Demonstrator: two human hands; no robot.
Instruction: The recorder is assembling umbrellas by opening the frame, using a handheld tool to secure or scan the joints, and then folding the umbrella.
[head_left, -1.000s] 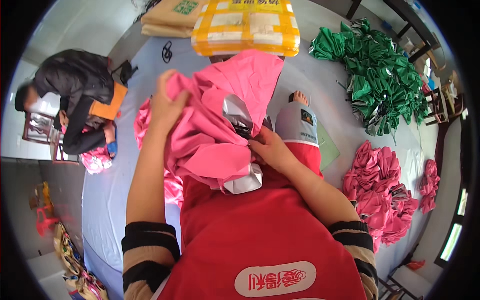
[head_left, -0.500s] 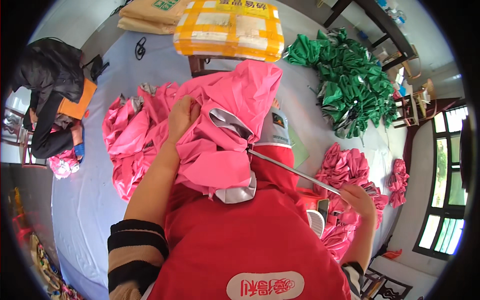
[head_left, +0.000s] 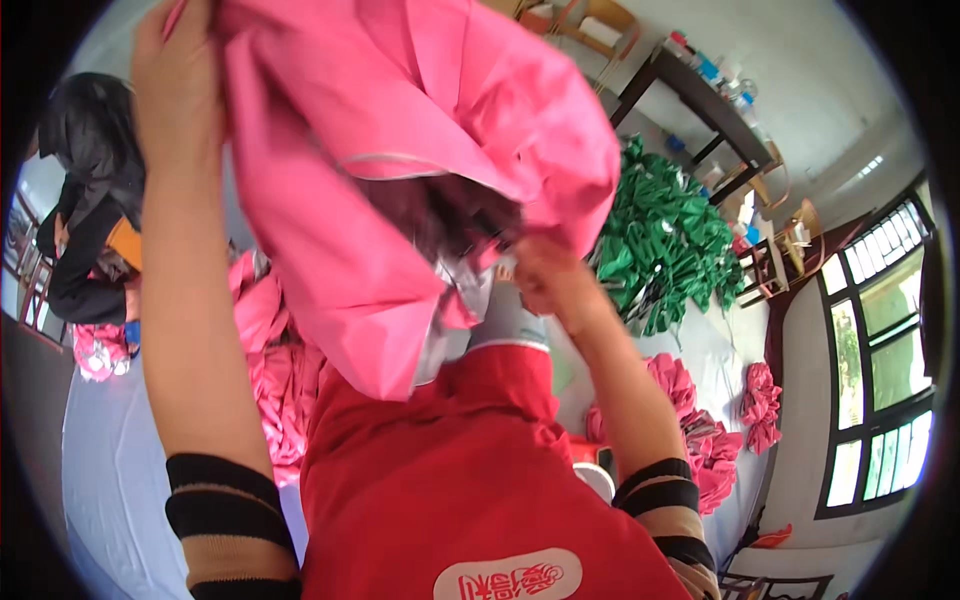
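A large bundle of pink silver-lined cloth (head_left: 540,110) is raised in front of me, puffed out and smeared by motion. Up at the left, my left hand (head_left: 180,90) is closed on its edge. My right hand (head_left: 553,285) makes a fist at the lower right of the cloth's dark opening, and whatever it grips is hidden. Silver lining (head_left: 470,295) shows along the lower edge of this opening. Below the bundle spreads my red apron (head_left: 430,470).
More pink cloth (head_left: 285,400) lies left of my lap, with further pink bundles (head_left: 710,440) at the right. Beyond sits a green silver-lined heap (head_left: 665,240), near a dark table (head_left: 700,100). A person in dark clothes (head_left: 90,150) sits at the far left.
The pink cloth has risen and swung toward me, pulled up by my left hand. My right hand has moved left to its opening; the thin metal rod it held is now out of sight.
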